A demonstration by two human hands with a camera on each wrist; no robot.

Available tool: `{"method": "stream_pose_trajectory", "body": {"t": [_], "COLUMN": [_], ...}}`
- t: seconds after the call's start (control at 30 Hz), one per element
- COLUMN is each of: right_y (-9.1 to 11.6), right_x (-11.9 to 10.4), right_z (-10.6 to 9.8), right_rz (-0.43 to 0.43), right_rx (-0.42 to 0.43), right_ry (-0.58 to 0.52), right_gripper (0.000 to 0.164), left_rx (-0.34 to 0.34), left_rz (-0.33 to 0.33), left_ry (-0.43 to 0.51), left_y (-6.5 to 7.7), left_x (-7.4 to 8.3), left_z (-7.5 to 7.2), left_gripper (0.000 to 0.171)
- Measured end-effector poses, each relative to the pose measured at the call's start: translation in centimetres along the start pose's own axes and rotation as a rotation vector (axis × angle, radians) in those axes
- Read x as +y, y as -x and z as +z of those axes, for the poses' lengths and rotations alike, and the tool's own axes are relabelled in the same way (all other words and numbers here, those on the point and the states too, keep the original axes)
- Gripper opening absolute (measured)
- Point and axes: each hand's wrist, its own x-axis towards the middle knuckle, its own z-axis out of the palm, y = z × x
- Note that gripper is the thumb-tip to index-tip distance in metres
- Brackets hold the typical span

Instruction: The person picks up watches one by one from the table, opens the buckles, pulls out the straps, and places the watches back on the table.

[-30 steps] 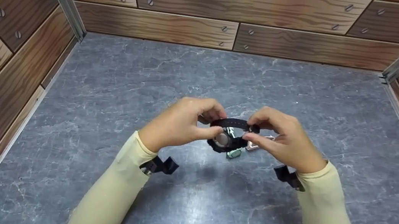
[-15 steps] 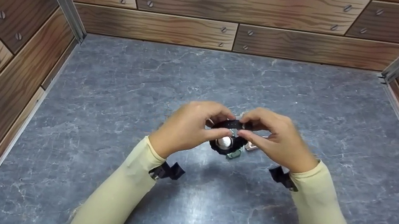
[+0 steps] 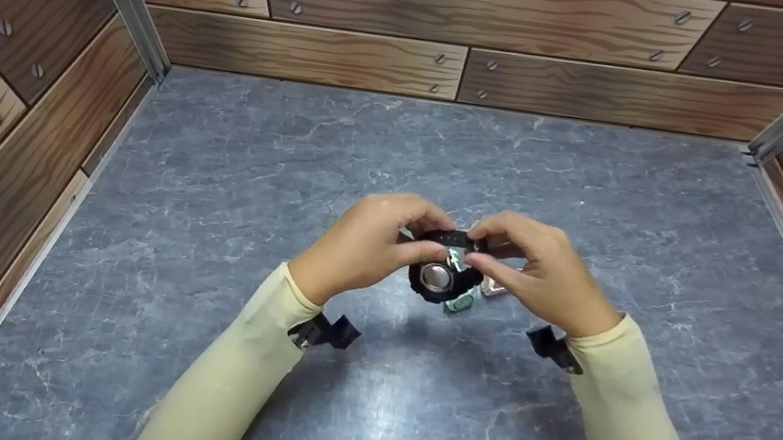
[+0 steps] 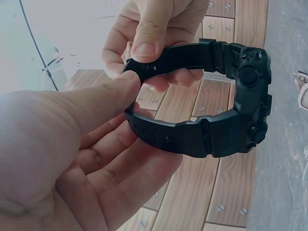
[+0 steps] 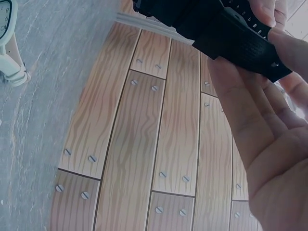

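A black wristwatch [image 3: 445, 293] with a chunky case is held up above the table, its round metal back showing in the head view. My left hand [image 3: 377, 241] pinches one strap half between thumb and fingers. My right hand [image 3: 544, 270] pinches the other strap half near its end. In the left wrist view the watch [image 4: 248, 96] forms a loop, the two strap ends meeting at the fingertips. The right wrist view shows the strap [image 5: 236, 43] between thumb and fingers; part of the case is cut off. Fingers hide how the ends sit against each other.
Beneath the held watch, a green watch [image 3: 459, 303] and a pinkish watch [image 3: 494, 288] lie on the grey marbled table [image 3: 311, 141], partly covered from view. Wood-patterned panels [image 3: 352, 56] wall the table at the back and sides.
Over the last second my hands have drawn closer together, bringing the strap ends toward each other. Both hands still grip the black wristwatch, which tilted slightly and turned back.
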Motion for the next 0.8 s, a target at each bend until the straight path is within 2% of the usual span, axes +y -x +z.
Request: {"method": "stream_pose_trajectory", "body": {"t": [0.23, 0.43, 0.57, 0.67, 0.8], "right_y": [0.0, 0.0, -0.1, -0.1, -0.2], "right_x": [0.3, 0.4, 0.5, 0.6, 0.6], "right_z": [-0.5, -0.6, -0.5, -0.3, -0.2], "right_rz": [0.040, 0.097, 0.110, 0.116, 0.116], "right_rx": [0.072, 0.129, 0.172, 0.169, 0.170], "right_ry": [-0.027, 0.003, 0.005, -0.006, -0.009], "right_gripper": [0.020, 0.019, 0.018, 0.018, 0.018], "left_rx": [0.056, 0.062, 0.063, 0.059, 0.074], "left_rz": [-0.064, -0.132, -0.175, -0.186, -0.166], "left_ry": [0.103, 0.059, 0.048, 0.042, 0.030], "left_y": [-0.1, -0.1, 0.0, -0.1, -0.3], "left_x": [-0.3, -0.9, -1.3, -1.4, -1.4], "left_z": [-0.7, -1.2, -1.4, -1.2, -1.0], "left_gripper": [0.022, 0.024, 0.033, 0.042, 0.042]}}
